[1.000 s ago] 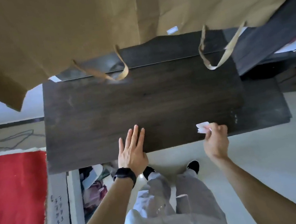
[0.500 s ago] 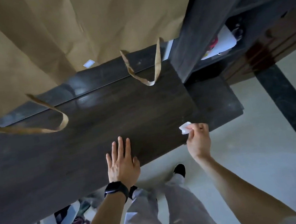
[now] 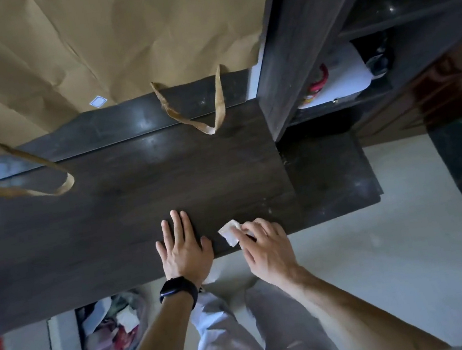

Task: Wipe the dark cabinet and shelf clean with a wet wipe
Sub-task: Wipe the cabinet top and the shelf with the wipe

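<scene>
Brown kraft-paper bag [image 3: 114, 42] with flat loop handles hangs over the back and left of the dark wood-grain cabinet top [image 3: 96, 225]. Near the front edge the left hand [image 3: 184, 250], a black wristwatch [image 3: 178, 291] on its wrist, lies flat on the board as it did a second ago, fingers straight and holding nothing. Just to its right sits the small white folded wet wipe [image 3: 229, 232]. Half a second ago the wipe was out by the top's right front corner. The right hand [image 3: 267, 248] has since swept it leftward along the front edge, and it is now just beside the left thumb. I judge that strip covered, while the middle and back of the top and the lower dark shelf [image 3: 332, 177] further right remain to do. The right hand's bent fingers grasp the wipe at its right end and press it to the wood. Its free end pokes out leftward past the fingertips.
</scene>
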`<control>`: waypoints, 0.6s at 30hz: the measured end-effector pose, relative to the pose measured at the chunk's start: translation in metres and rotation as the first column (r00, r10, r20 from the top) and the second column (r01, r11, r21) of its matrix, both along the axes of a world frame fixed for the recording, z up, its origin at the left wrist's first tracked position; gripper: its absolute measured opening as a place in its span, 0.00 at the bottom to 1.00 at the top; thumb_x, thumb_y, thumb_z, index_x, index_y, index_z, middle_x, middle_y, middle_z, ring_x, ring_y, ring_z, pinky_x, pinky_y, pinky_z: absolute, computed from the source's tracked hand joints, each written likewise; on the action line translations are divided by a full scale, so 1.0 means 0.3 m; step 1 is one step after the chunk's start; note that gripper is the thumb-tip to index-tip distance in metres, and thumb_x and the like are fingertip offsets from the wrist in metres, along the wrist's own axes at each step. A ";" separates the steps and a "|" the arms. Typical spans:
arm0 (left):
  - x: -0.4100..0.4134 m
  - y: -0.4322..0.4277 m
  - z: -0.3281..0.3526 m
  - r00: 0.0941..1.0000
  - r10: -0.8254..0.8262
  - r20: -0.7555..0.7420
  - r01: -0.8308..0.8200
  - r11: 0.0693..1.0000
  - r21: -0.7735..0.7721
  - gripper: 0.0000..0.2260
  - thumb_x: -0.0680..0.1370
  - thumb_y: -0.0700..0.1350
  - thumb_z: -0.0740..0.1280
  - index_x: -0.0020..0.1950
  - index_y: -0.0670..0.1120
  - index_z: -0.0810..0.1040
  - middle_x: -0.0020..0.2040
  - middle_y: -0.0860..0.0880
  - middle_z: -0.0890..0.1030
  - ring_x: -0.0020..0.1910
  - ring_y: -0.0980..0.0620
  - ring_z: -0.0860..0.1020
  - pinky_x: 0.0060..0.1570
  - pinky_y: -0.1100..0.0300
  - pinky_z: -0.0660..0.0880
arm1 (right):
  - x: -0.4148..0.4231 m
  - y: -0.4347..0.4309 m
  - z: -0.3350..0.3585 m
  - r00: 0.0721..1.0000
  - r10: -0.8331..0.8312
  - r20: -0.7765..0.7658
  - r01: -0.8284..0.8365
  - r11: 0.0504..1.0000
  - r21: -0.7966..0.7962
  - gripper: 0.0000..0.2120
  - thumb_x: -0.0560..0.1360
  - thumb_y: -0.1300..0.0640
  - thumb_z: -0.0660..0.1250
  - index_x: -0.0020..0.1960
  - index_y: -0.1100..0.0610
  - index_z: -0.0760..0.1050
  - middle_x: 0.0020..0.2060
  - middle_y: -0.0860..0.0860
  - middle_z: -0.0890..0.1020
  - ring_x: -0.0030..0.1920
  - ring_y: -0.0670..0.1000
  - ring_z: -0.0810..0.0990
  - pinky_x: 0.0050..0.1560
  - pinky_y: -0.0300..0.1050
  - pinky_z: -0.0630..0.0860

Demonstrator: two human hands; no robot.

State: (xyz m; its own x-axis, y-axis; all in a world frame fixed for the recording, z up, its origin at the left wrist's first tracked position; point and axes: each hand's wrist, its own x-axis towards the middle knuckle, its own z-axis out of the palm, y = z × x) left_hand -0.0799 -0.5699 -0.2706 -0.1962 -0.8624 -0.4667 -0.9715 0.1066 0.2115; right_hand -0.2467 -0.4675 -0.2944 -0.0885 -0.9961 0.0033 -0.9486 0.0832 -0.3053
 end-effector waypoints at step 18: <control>-0.027 0.008 0.010 0.999 0.024 0.037 -0.025 1.000 0.019 0.37 0.77 0.52 0.58 0.81 0.47 0.42 0.81 0.50 0.40 0.80 0.48 0.40 0.76 0.38 0.48 | -0.005 0.023 -0.041 0.969 0.248 -0.013 -0.242 0.956 0.165 0.34 0.82 0.42 0.52 0.80 0.60 0.51 0.81 0.55 0.50 0.80 0.54 0.47 0.77 0.59 0.54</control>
State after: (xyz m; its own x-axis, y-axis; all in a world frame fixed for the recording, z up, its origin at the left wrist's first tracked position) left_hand -0.0879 -0.5675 -0.2677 -0.1575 -0.8575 -0.4898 -0.9810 0.0791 0.1771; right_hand -0.2482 -0.4606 -0.3068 0.1557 -0.9748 -0.1599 -0.9553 -0.1074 -0.2755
